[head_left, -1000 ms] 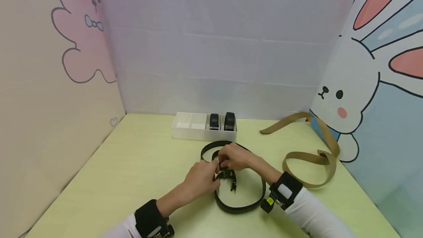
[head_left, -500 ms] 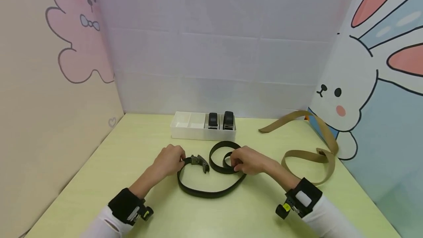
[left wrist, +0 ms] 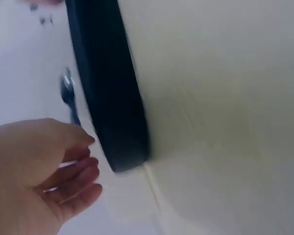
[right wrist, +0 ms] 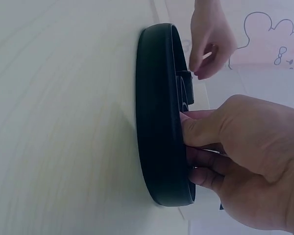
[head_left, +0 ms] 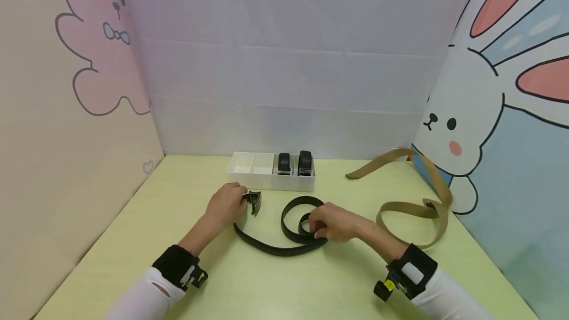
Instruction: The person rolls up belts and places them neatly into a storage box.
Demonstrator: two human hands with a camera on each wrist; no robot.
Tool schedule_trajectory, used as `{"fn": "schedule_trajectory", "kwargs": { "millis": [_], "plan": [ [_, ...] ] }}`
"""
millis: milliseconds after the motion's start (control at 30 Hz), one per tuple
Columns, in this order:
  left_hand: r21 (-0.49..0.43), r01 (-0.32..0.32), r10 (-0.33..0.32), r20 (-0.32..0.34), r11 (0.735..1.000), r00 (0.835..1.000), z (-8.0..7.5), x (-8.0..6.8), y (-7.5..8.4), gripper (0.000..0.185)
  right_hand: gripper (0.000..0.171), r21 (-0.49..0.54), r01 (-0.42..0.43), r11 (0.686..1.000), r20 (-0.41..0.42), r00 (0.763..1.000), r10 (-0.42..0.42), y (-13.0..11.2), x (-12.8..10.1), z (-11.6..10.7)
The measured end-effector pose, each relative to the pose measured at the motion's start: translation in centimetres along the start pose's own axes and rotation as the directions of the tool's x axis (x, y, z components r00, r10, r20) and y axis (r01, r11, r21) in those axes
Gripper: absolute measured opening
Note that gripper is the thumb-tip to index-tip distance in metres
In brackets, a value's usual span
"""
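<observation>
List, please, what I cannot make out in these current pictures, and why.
Head view: part of the black belt beside the buckle, hidden by the left hand.
Head view: bases of the black rolls, behind the wall of the white tray.
Left wrist: the belt's surface, blurred; its upper part cut off by the top edge.

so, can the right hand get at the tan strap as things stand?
Likely yes: the tan strap lies to the right of the right hand, with nothing visible between. But that hand holds the black belt, so it would probably have to let go first.
</observation>
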State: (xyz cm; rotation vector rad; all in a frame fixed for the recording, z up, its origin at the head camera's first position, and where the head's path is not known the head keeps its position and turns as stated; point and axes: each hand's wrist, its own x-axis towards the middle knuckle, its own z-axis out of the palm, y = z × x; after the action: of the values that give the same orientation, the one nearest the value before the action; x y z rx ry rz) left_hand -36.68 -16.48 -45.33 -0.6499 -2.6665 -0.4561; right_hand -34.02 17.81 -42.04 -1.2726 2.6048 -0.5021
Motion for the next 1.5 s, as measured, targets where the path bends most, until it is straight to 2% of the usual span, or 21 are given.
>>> {"fn": "schedule_trajectory", "kwargs": {
  "millis": [33, 100, 200, 267, 300, 400, 467, 500, 667, 767, 967, 1067, 1233, 1333, 1400, 1500],
  "plan": [
    [-0.016, -0.054, 0.054, -0.011, 0.998, 0.998, 0.0, -0.2, 1.2, 0.002, 0.017, 0.005, 0.001, 1.0, -0.004, 1.0, -0.001, 0.0, 0.0, 0.0],
    [-0.073, -0.179, 0.179, -0.011, 0.981, 0.984, 0.0, -0.7, 3.6, 0.003, 0.018, 0.011, 0.008, 1.0, -0.017, 1.0, -0.008, 0.1, 0.0, 0.1],
    [-0.182, -0.332, 0.345, 0.046, 0.926, 0.938, 0.3, -1.4, 6.9, 0.006, 0.016, 0.022, 0.021, 1.0, -0.048, 0.999, -0.02, 0.0, 0.0, 0.2],
    [-0.244, -0.373, 0.407, 0.105, 0.895, 0.908, 0.7, -1.8, 8.5, 0.007, 0.014, 0.031, 0.025, 0.999, -0.066, 0.998, -0.023, -0.1, 0.0, 0.4],
    [-0.271, -0.373, 0.42, 0.139, 0.887, 0.897, 1.0, -2.0, 9.2, 0.007, 0.013, 0.035, 0.027, 0.999, -0.073, 0.997, -0.024, -0.2, 0.0, 0.6],
    [-0.301, -0.364, 0.435, 0.216, 0.881, 0.874, 1.8, -2.4, 10.5, 0.011, 0.012, 0.025, 0.039, 0.999, -0.089, 0.995, -0.037, -0.5, 0.1, 1.0],
    [-0.28, -0.366, 0.432, 0.229, 0.888, 0.873, 2.4, -2.5, 10.9, 0.01, 0.016, 0.0, 0.06, 0.998, -0.096, 0.994, -0.06, -0.6, 0.2, 1.3],
    [-0.264, -0.368, 0.427, 0.22, 0.891, 0.877, 2.6, -2.5, 11.0, 0.01, 0.019, -0.015, 0.072, 0.997, -0.097, 0.993, -0.073, -0.7, 0.2, 1.4],
    [-0.193, -0.341, 0.37, 0.147, 0.92, 0.917, 2.8, -2.5, 11.0, 0.015, 0.023, -0.056, 0.085, 0.995, -0.092, 0.992, -0.09, -1.2, 0.3, 1.6],
    [-0.2, -0.339, 0.365, 0.115, 0.92, 0.924, 2.8, -2.4, 10.7, 0.017, 0.023, -0.058, 0.082, 0.995, -0.087, 0.992, -0.086, -1.3, 0.1, 1.7],
    [-0.212, -0.386, 0.409, 0.075, 0.898, 0.909, 2.9, -1.9, 9.8, 0.006, 0.021, -0.062, 0.128, 0.99, -0.1, 0.986, -0.134, -1.2, -0.1, 1.8],
    [-0.19, -0.423, 0.443, 0.078, 0.886, 0.893, 3.1, -1.5, 9.5, 0.01, 0.017, -0.076, 0.149, 0.986, -0.106, 0.982, -0.157, -1.2, -0.2, 1.9],
    [-0.128, -0.489, 0.5, 0.074, 0.863, 0.863, 3.3, -1.0, 9.3, 0.005, 0.017, -0.121, 0.165, 0.979, -0.124, 0.976, -0.18, -1.4, -0.2, 2.0],
    [-0.105, -0.514, 0.521, 0.066, 0.852, 0.851, 3.4, -0.9, 9.3, 0.007, 0.016, -0.15, 0.161, 0.975, -0.142, 0.973, -0.182, -1.8, -0.1, 2.1],
    [-0.099, -0.516, 0.523, 0.067, 0.851, 0.85, 3.5, -0.8, 9.3, 0.008, 0.015, -0.154, 0.148, 0.977, -0.153, 0.973, -0.172, -2.0, -0.1, 2.3],
    [-0.094, -0.502, 0.509, 0.071, 0.86, 0.858, 3.4, -1.1, 9.6, 0.008, 0.015, -0.133, 0.121, 0.984, -0.17, 0.975, -0.143, -2.1, 0.0, 2.7]
  ]
}}
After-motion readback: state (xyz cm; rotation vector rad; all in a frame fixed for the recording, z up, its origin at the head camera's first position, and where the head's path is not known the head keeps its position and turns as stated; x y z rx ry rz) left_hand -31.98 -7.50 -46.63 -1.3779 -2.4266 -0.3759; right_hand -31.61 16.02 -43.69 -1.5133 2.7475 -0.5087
